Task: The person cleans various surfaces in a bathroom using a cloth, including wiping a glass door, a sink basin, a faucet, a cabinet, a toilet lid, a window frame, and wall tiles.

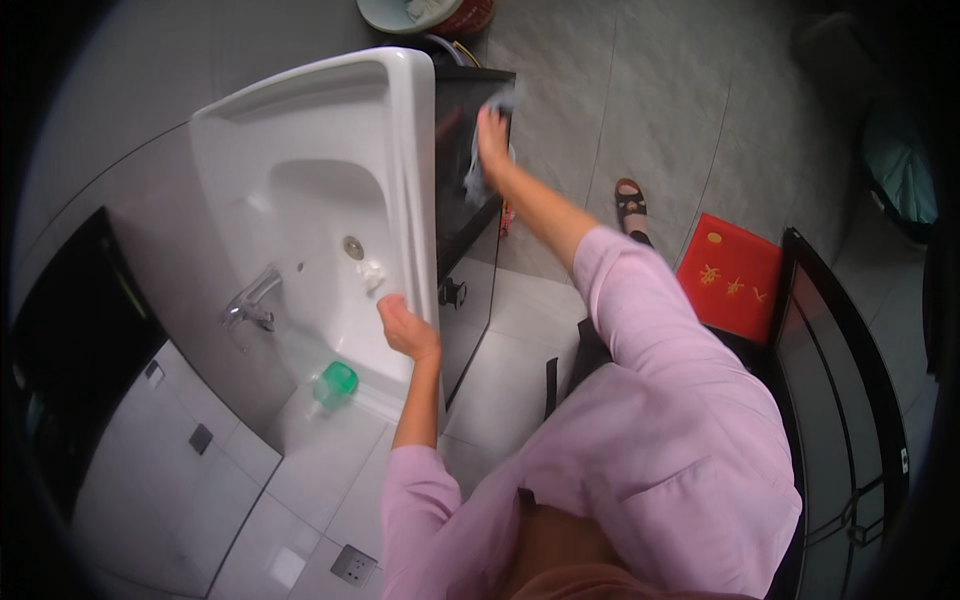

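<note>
My right hand lies on a light cloth and presses it against the dark front panel of the vanity cabinet. Its fingers look extended over the cloth. My left hand is curled at the inner front side of the white ceramic washbasin; whether anything is inside it cannot be seen. Just beyond its fingers, a crumpled white wad lies in the bowl beside the metal drain. A chrome faucet stands at the basin's back.
A green translucent container is at the basin's near end. Past the far end stands a bucket. To the right are a red box-like item with yellow writing, a black-framed glass door and a lined bin. A sandaled foot is on the floor.
</note>
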Available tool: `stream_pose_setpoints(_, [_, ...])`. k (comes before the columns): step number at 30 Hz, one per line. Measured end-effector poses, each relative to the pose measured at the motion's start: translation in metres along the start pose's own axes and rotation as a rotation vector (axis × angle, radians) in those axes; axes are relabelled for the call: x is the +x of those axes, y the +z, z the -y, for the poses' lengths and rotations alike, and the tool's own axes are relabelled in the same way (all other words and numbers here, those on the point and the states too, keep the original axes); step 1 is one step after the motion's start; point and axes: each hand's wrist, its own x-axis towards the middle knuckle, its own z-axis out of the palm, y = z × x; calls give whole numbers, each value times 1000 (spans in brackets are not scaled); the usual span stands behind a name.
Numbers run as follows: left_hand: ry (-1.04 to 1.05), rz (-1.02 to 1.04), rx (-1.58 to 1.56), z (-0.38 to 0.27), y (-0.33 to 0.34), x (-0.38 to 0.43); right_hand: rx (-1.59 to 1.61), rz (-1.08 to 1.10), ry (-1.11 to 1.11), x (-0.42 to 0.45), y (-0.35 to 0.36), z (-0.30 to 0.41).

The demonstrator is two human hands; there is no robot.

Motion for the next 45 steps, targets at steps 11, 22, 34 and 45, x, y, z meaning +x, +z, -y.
stream_pose_setpoints(11, [6, 48, -151, -1, -2, 1, 31, 218, 138, 15, -41, -212])
stream_pose_setpoints(22, [-75, 111, -293, 6, -6, 3, 509, 334, 1348, -269, -60, -164])
stream_pose_setpoints(34, [-123, 185, -335, 2, -10, 0, 430, 280, 336, -133, -50, -240])
stream_pose_setpoints(45, [-14, 232, -271, 12, -15, 2, 544, 322, 1419, -319, -51, -348])
